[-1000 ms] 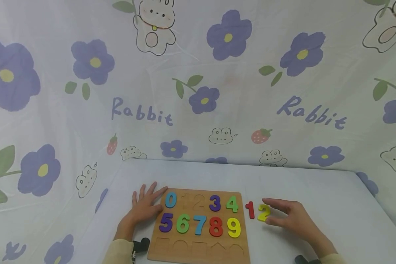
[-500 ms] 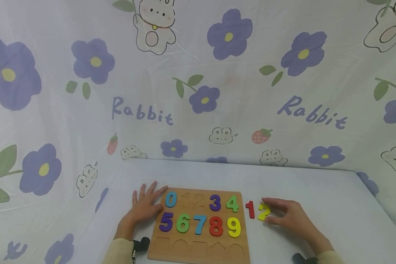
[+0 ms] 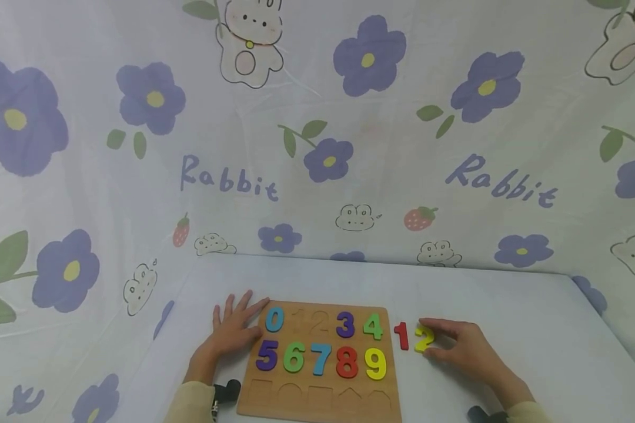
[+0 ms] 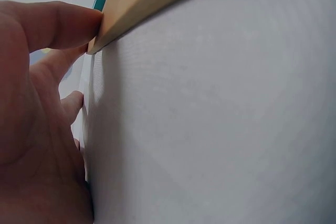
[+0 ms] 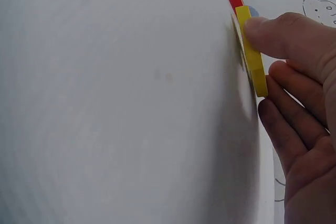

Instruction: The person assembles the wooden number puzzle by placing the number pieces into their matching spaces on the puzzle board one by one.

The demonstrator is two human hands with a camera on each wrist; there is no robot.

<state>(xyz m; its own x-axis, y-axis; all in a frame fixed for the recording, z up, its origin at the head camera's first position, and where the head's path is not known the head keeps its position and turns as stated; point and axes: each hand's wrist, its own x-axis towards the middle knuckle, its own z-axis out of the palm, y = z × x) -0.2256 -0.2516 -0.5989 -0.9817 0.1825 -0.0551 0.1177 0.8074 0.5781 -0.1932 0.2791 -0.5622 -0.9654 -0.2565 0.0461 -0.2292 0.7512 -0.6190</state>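
Note:
My left hand point(image 3: 234, 332) lies with spread fingers at the left edge of the wooden number board point(image 3: 317, 405); its thumb and index finger touch that edge. In the left wrist view, the thumb point(image 4: 79, 24) meets the side of the board. At the board's right, my right hand point(image 3: 468, 349) pinches a yellow number 2 point(image 3: 425, 339) between thumb and fingers. The right wrist view shows the yellow piece point(image 5: 251, 51) edge-on, its lower edge close over the table with a shadow beneath. A red number 1 point(image 3: 401, 336) lies between the 2 and the board.
In the board sit 0 point(image 3: 274, 319), 3 point(image 3: 345, 325), 4 point(image 3: 373, 326) and a lower row from 5 point(image 3: 267, 356) to 9 point(image 3: 376, 364). Outlined recesses for 1 and 2 show in the top row. A floral rabbit-print cloth point(image 3: 307, 106) hangs behind the white table point(image 3: 561, 341).
The right thumb and fingers have closed in slightly on the yellow 2, which has shifted a little. The left hand and the board stay in place.

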